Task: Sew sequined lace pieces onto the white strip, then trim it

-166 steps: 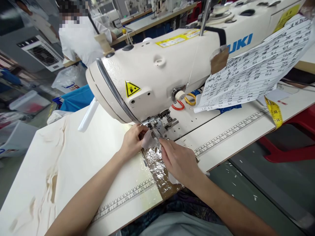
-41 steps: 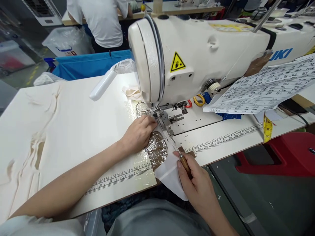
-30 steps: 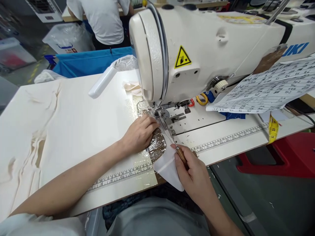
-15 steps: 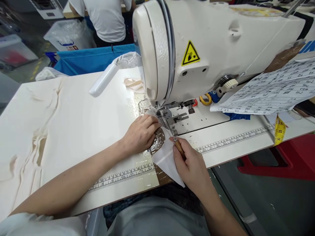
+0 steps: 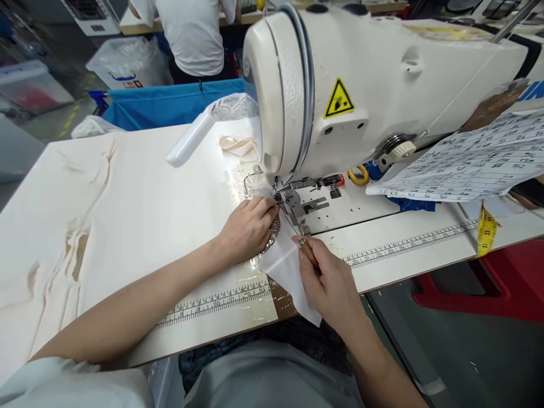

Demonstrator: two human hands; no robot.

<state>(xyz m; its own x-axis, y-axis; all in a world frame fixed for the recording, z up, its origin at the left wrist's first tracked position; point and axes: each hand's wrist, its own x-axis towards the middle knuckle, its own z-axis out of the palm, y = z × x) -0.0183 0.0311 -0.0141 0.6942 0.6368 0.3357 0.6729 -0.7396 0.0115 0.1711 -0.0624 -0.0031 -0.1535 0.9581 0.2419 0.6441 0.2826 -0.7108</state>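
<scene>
White fabric (image 5: 285, 271) lies under the needle area of a sewing machine (image 5: 361, 68) and drapes down over the table's front edge. My left hand (image 5: 247, 231) is closed at the fabric's left side, fingertips bent and pressed together close to the presser foot (image 5: 281, 197). In my right hand (image 5: 334, 280) is an awl with a wooden handle (image 5: 309, 254); its thin metal shaft points up and left toward the presser foot. The awl's tip is hidden among the machine parts and the fingers of my left hand.
Cream fabric pieces (image 5: 76, 249) lie on the left of the table. A white roll (image 5: 191, 140) and a cream strip (image 5: 237, 146) are behind my left hand. Yellow-handled scissors (image 5: 358, 175), a written sheet (image 5: 463, 156) and a tape measure (image 5: 485, 229) are right. Another person (image 5: 191, 37) sits beyond.
The whole view has shifted slightly, so the machine appears further right and lower. My left hand sits a little nearer the awl, covering more of the shiny patch beside the fabric. Both grips look the same.
</scene>
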